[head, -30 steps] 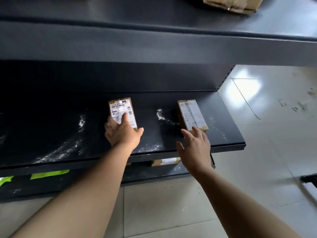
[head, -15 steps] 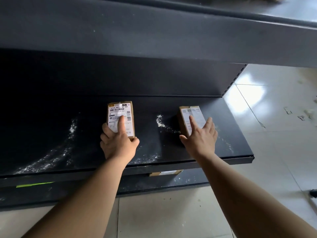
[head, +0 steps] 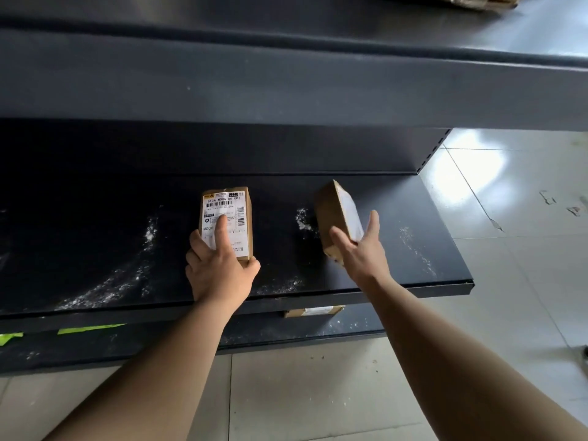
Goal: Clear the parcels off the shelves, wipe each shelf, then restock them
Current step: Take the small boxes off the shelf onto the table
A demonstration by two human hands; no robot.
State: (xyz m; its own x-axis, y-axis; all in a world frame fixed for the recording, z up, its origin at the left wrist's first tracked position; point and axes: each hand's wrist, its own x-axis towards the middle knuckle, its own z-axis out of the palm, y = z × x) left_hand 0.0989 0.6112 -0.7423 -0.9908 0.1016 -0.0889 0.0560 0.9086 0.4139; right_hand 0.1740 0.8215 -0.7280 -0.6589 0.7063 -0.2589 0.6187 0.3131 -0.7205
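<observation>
Shelf (head: 63,233), middle tier, streaked with white powder (head: 136,272). Left hand (head: 219,268) grips near end of flat parcel (head: 227,206), index finger along its label. Right hand (head: 362,249) clasps tilted parcel (head: 331,211) between thumb and fingers, raised on edge. Upper shelf (head: 286,81) overhangs; third parcel (head: 313,311) on bottom shelf (head: 95,348), green tape (head: 89,329) at left.

Four parcels (head: 227,218) (head: 337,214) (head: 313,311) (head: 477,0); three shelves (head: 286,14) (head: 413,256) (head: 95,348); two hands (head: 219,268) (head: 362,253)

L parcel (head: 229,202) flat, R parcel (head: 334,211) tilted
</observation>
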